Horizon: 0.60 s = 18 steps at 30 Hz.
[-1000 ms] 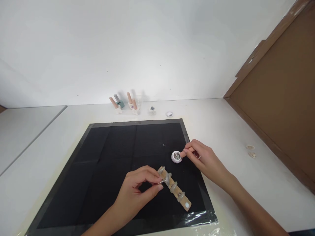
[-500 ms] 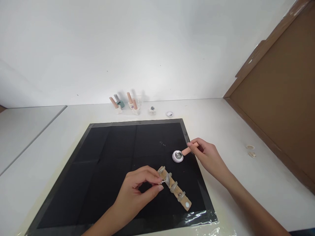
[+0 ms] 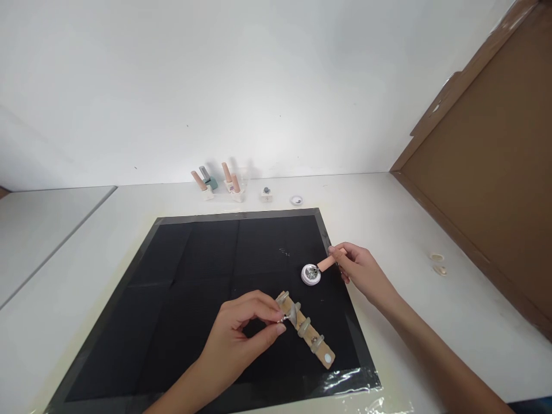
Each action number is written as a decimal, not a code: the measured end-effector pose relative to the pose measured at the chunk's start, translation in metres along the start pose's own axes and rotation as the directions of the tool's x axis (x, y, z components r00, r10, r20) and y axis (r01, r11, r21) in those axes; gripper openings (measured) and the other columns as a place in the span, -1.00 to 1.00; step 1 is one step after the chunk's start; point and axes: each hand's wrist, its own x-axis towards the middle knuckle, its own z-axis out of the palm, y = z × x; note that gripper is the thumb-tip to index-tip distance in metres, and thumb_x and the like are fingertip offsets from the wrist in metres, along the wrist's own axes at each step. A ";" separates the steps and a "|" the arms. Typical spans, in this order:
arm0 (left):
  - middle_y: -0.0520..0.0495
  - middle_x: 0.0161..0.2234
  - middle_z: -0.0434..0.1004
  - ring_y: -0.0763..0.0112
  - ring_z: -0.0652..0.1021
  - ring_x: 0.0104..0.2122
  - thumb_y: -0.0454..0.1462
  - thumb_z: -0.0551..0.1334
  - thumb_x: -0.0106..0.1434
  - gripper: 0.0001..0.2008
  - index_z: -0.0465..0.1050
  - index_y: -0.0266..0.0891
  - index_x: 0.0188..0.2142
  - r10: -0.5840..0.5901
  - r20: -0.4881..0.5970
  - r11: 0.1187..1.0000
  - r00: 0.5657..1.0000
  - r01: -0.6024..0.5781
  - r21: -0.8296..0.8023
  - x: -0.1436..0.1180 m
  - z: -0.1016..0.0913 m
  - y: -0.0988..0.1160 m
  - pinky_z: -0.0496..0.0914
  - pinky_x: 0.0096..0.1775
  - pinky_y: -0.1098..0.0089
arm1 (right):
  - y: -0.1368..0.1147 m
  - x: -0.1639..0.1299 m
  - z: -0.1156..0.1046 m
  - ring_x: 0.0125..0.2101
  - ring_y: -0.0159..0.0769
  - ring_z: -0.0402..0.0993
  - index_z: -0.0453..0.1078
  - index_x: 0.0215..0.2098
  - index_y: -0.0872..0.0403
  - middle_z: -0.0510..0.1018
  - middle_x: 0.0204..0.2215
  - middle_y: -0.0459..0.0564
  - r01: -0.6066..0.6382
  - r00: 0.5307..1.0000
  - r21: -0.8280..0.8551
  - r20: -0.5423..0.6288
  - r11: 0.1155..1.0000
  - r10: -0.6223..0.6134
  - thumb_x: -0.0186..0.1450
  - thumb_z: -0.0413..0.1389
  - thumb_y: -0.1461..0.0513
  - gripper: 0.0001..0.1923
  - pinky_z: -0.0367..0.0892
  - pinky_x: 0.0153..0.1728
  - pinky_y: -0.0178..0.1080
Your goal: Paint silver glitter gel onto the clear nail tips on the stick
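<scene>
My right hand [image 3: 360,270] pinches a peach applicator stick [image 3: 326,264], its tip dipping into the small round jar [image 3: 310,274] just left of those fingers. My left hand [image 3: 241,333] is clenched on the near end of the wooden nail strip [image 3: 306,330], whose long axis runs away to the right. Since 1 second ago, the right hand has drawn back, exposing more stick; the left is unchanged, all on the black mat [image 3: 194,276].

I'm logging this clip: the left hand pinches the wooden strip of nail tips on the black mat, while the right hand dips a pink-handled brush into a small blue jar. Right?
Not quite: the small jar is white, not blue, as the head view shows. The rest holds: the left hand pinches the wooden strip on the black mat, and the right hand holds the pink-handled brush at the jar.
</scene>
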 end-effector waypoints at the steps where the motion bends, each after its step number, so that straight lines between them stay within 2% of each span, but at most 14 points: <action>1: -0.08 -0.47 0.58 0.40 0.58 -0.48 -0.52 0.29 0.04 -0.83 0.54 -0.25 -0.46 -0.001 -0.001 1.000 1.000 0.001 0.001 0.000 0.000 0.000 0.47 -0.44 0.45 | -0.001 0.000 0.000 -0.67 -0.39 0.21 0.34 -0.46 0.07 0.34 -0.65 -0.14 0.005 1.000 0.004 -0.004 1.000 -0.005 0.28 -0.03 -0.08 -0.58 0.21 -0.62 -0.31; 5: -0.07 -0.47 0.58 0.39 0.58 -0.48 -0.52 0.29 0.03 -0.83 0.54 -0.25 -0.46 0.000 -0.006 1.000 1.000 0.000 -0.003 -0.001 0.000 0.000 0.47 -0.43 0.45 | -0.005 -0.004 -0.001 -0.64 -0.40 0.17 0.32 -0.44 0.07 0.54 -0.51 -0.02 0.059 0.998 -0.007 -0.021 0.998 -0.059 0.32 -0.04 -0.01 -0.64 0.21 -0.61 -0.32; 9: -0.07 -0.47 0.58 0.40 0.58 -0.48 -0.52 0.29 0.03 -0.83 0.54 -0.24 -0.45 0.000 -0.005 1.000 1.000 0.000 -0.010 0.000 0.000 0.001 0.47 -0.44 0.45 | -0.007 -0.005 -0.001 -0.64 -0.41 0.15 0.30 -0.44 0.06 0.59 -0.45 -0.01 0.069 0.998 0.003 -0.001 0.998 -0.069 0.33 -0.05 0.02 -0.66 0.19 -0.61 -0.31; 12: -0.07 -0.48 0.58 0.40 0.58 -0.49 -0.52 0.29 0.03 -0.83 0.55 -0.24 -0.45 0.006 -0.002 1.000 1.000 -0.006 -0.006 0.001 0.000 0.002 0.47 -0.44 0.45 | -0.004 -0.002 -0.001 -0.64 -0.40 0.18 0.32 -0.45 0.06 0.53 -0.53 -0.05 0.040 0.999 0.017 0.007 0.999 -0.040 0.31 -0.04 -0.01 -0.65 0.22 -0.60 -0.31; 18: -0.08 -0.47 0.58 0.40 0.58 -0.48 -0.51 0.29 0.03 -0.83 0.54 -0.24 -0.45 0.002 -0.002 1.000 1.000 -0.002 -0.002 0.001 0.000 0.000 0.47 -0.44 0.45 | 0.001 0.003 -0.002 -0.67 -0.41 0.19 0.31 -0.50 0.08 0.29 -0.68 -0.17 -0.007 0.999 0.028 0.048 1.000 0.005 0.28 -0.01 -0.04 -0.61 0.20 -0.63 -0.33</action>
